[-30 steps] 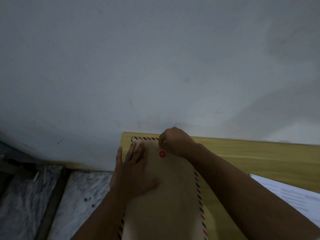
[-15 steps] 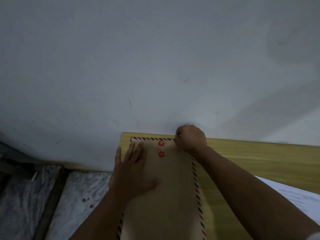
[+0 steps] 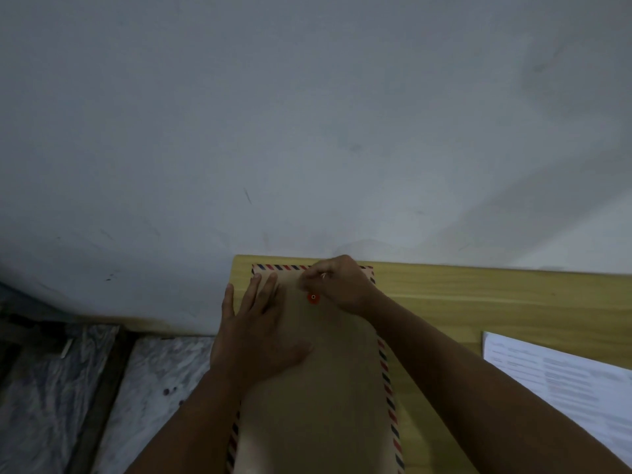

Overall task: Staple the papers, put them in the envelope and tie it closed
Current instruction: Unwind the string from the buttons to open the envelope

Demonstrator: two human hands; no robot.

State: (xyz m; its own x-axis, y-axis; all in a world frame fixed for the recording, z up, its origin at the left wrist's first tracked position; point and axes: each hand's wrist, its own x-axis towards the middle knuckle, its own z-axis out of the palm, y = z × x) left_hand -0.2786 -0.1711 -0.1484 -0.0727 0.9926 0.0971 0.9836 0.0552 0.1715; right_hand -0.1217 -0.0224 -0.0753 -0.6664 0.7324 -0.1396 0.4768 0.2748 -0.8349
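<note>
On table [image 3: 478, 295]: envelope [image 3: 328, 388] | printed sheet [image 3: 561, 381] right | wall [image 3: 307, 131] behind

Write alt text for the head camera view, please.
On a wooden table, the left hand presses a brown envelope flat while the right hand pinches its string above a red button. Printed paper lies right.

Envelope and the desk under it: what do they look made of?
Envelope: brown kraft-type paper, matte, with a red-and-blue striped border and a red, likely plastic or card, tie button. Desk: yellowish wood or wood-look laminate, smooth, with grain lines; which one is unclear.
</note>
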